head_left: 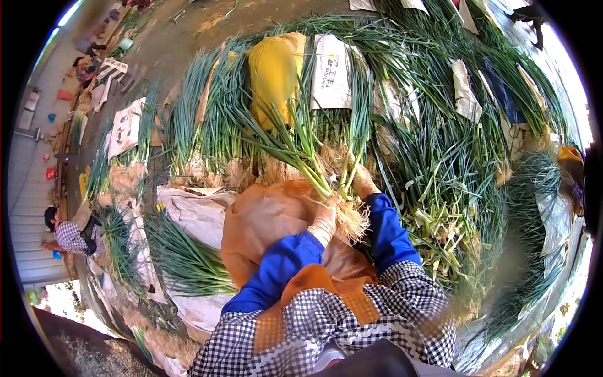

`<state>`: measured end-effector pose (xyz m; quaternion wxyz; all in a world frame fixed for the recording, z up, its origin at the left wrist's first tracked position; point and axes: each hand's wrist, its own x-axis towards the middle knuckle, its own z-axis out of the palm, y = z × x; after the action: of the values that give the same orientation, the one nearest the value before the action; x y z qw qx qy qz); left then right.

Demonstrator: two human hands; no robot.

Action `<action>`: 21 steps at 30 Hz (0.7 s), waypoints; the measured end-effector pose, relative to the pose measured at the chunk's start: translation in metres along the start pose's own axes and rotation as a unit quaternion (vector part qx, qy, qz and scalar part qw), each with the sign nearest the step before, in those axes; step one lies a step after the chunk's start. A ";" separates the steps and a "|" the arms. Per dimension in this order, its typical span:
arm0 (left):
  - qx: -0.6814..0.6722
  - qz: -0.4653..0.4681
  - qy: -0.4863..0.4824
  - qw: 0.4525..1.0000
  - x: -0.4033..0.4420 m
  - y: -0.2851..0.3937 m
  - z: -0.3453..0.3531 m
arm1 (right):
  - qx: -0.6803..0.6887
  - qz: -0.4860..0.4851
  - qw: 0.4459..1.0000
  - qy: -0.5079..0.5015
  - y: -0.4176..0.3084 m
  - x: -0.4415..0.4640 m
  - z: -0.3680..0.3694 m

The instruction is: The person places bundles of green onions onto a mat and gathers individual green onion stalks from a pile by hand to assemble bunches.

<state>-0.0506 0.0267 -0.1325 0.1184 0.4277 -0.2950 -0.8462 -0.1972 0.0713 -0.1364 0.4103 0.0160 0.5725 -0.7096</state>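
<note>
My left hand is closed around the lower stems of some green onions, whose leaves fan up and to the left. Beside it, my right hand grips another part of the bunch, with its leaves pointing up. Pale, stringy roots hang between the two hands, above my lap. An orange-brown apron covers my lap beneath them. Just ahead lies a row of green onions, root ends toward me. A yellow sack and a white printed sack rest over their leaves.
Loose green onions and yellowish peeled leaves are heaped at my right. To my left, more green onions lie on a pale sheet. Another person sits at the far left, near a corrugated wall.
</note>
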 end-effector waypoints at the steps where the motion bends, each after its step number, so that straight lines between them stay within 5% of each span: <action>1: 0.019 -0.007 -0.006 1.000 -0.003 0.000 0.001 | -0.168 -0.047 0.984 0.032 -0.024 -0.012 0.014; 3: 0.080 0.019 -0.005 0.997 -0.013 0.008 0.010 | -0.303 -0.175 0.933 0.080 -0.020 -0.008 0.020; 4: 0.150 0.037 0.001 0.988 -0.015 0.008 0.011 | -0.427 -0.238 0.858 0.158 -0.012 -0.005 0.024; 5: 0.217 0.056 0.005 0.974 -0.018 0.008 0.014 | -0.408 -0.215 0.876 0.138 -0.012 -0.012 0.026; 7: 0.176 0.077 0.004 0.981 -0.005 -0.006 0.008 | -0.387 -0.360 0.834 0.156 0.011 -0.009 0.024; 8: 0.136 0.042 0.024 0.990 -0.007 -0.008 0.008 | -0.104 -0.158 0.977 0.099 0.020 -0.010 0.021; 9: 0.099 0.007 0.043 0.994 -0.010 -0.008 0.007 | -0.129 -0.139 0.975 0.112 0.027 -0.012 0.014; 11: 0.060 -0.036 0.035 0.997 -0.033 0.019 0.030 | -0.392 -0.189 0.877 0.203 0.004 -0.044 0.014; 12: 0.011 -0.043 0.024 0.999 -0.039 0.033 0.041 | -0.394 -0.254 0.872 0.143 0.003 -0.067 0.015; 15: -0.071 -0.025 0.012 0.997 -0.002 0.012 0.015 | -0.218 -0.075 0.962 0.146 -0.028 -0.134 0.006; 16: -0.036 0.024 0.008 0.999 0.027 -0.012 -0.014 | -0.220 -0.187 0.949 0.129 -0.016 -0.139 -0.036; 18: -0.067 -0.014 -0.021 0.997 -0.003 0.026 0.005 | -0.068 -0.206 0.960 0.175 -0.050 -0.161 -0.096; 19: -0.065 -0.019 -0.022 0.997 -0.010 0.031 0.009 | -0.350 -0.150 0.890 0.252 -0.067 -0.168 -0.126; 21: -0.065 0.002 -0.044 0.997 -0.013 0.034 0.014 | -0.723 0.052 0.617 0.307 -0.100 -0.181 -0.162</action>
<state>-0.0558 0.0110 -0.0964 0.1341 0.3806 -0.2449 -0.8816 -0.2101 0.3073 -0.0228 0.1257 -0.0390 0.9913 0.0023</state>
